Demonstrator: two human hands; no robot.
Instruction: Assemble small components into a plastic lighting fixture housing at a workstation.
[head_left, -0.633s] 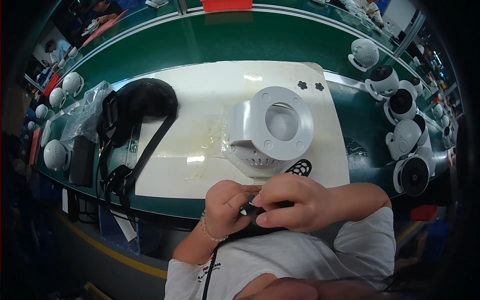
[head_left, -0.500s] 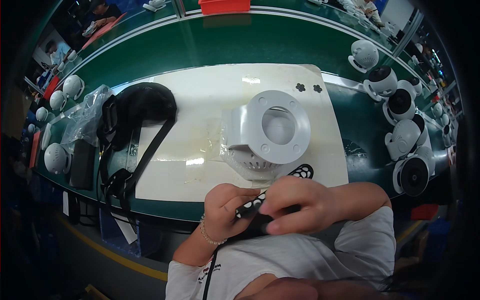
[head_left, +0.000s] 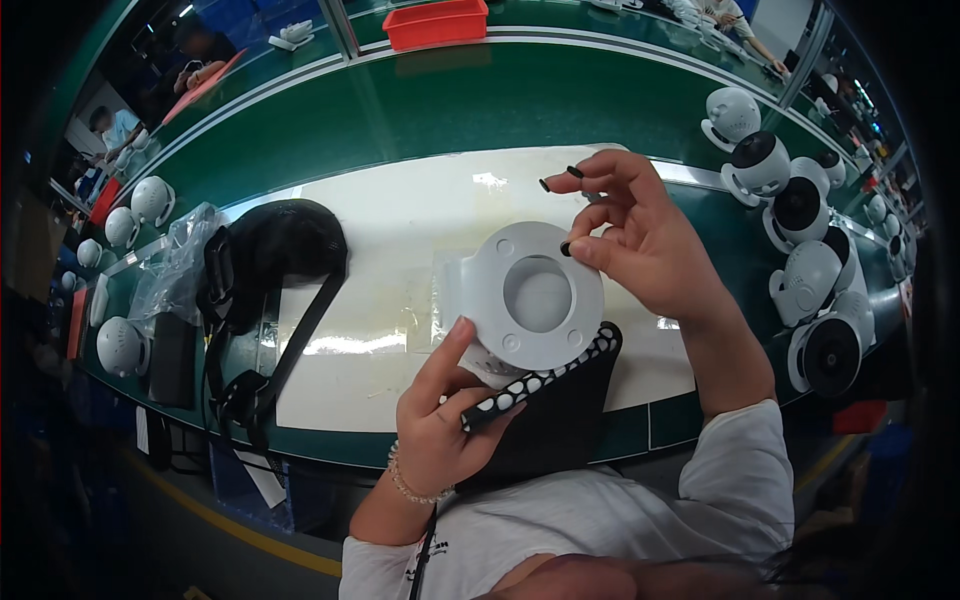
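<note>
The left hand point(head_left: 440, 425), low in the centre of the frame, is clenched around a black strip point(head_left: 540, 375) set with white dots; what the strip belongs to is hidden by the hand and the dark cloth below it. Its thumb touches the rim of the white ring part point(head_left: 535, 295), which stands at centre on the pale mat point(head_left: 390, 250) of the green surface point(head_left: 420, 110); the part's lower body is covered by the ring and hard to make out. The right hand point(head_left: 640, 240), right of centre, has its grip pinched on a small black piece point(head_left: 566, 249) just above the ring's rim; its shape is too small to tell. A clear plastic bag point(head_left: 175, 265) lies crumpled at the left beside a black bag point(head_left: 270, 250). A red bin point(head_left: 435, 20) is cut off by the top edge. White dome cameras point(head_left: 800, 270) crowd the right edge.
</note>
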